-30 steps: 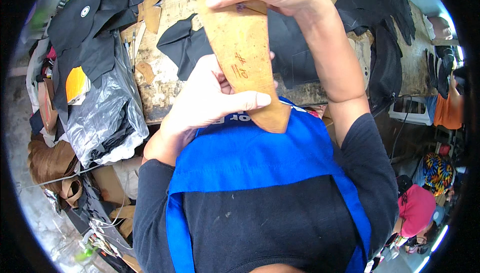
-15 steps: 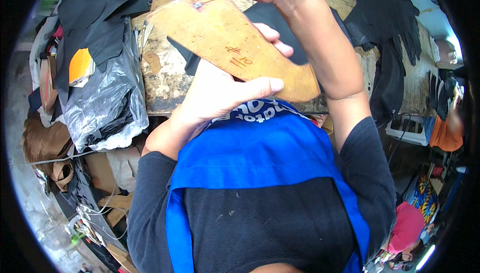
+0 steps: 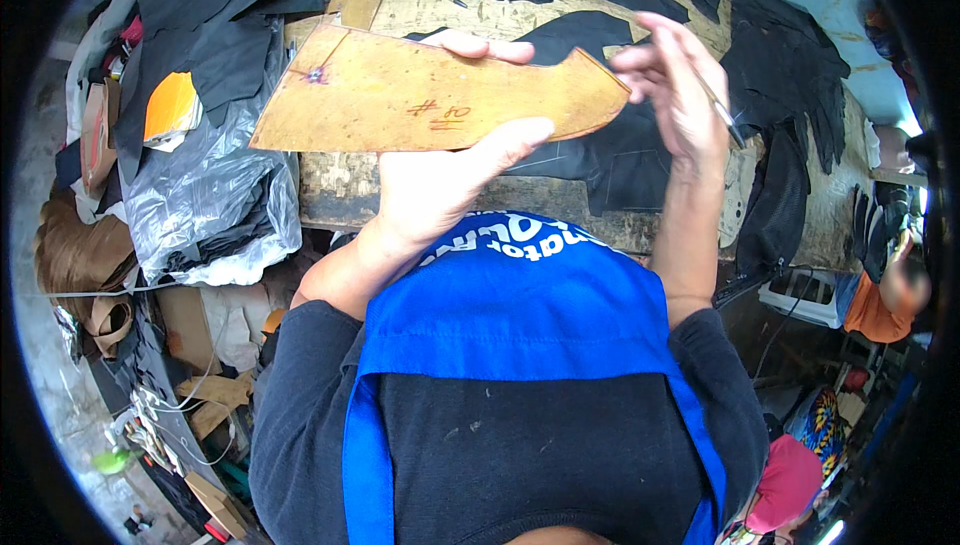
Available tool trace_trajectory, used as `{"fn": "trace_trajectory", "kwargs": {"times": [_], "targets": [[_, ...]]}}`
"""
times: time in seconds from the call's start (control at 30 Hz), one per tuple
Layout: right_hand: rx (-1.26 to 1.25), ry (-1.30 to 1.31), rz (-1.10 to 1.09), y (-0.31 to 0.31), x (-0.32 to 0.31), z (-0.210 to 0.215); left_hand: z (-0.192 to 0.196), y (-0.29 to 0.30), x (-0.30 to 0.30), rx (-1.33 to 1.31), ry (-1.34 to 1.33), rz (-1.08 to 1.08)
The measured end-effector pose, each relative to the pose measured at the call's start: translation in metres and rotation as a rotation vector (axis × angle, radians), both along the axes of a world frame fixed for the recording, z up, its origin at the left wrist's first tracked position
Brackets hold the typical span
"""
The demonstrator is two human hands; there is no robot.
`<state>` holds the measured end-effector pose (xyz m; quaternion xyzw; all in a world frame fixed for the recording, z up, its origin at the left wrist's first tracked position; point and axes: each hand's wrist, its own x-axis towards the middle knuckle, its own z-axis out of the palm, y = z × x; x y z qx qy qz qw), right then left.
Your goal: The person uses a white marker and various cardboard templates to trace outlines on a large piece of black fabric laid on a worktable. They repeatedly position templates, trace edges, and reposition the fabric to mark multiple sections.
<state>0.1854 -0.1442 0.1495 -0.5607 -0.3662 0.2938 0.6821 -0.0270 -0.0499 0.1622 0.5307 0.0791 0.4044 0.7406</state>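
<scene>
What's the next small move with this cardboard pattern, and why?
Probably lower the cardboard pattern flat onto the black material on the wooden bench. The left hand holds it in the air, while the right hand sits at its curved end holding a thin pen-like tool, apparently ready to trace.

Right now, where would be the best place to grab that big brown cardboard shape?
Probably the long straight lower edge of the cardboard pattern, from below. The left hand pinches it there, thumb in front. It is flat and stiff; the hooked right tip looks narrower.
</scene>
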Motion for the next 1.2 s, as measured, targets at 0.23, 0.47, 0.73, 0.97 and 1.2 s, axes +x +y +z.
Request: {"fn": "trace_trajectory", "kwargs": {"times": [0.23, 0.47, 0.73, 0.97, 1.2], "targets": [[-0.361, -0.080, -0.910, -0.162, 0.098, -0.072, -0.007, 0.013, -0.005, -0.119, 0.052, 0.086], [-0.964, -0.597, -0.850, -0.248, 0.117, -0.140, -0.018, 0.010, -0.002, -0.138, 0.155, 0.073], [-1.116, -0.740, -0.927, -0.179, 0.056, -0.141, -0.031, 0.008, -0.001, -0.163, 0.192, 0.043], [-0.959, -0.849, -0.763, -0.147, 0.012, -0.151, -0.089, 0.012, 0.015, -0.067, 0.298, 0.046], [-0.941, -0.758, -0.886, -0.209, 0.063, -0.136, -0.161, 0.039, 0.018, 0.069, 0.492, 0.142]]}}
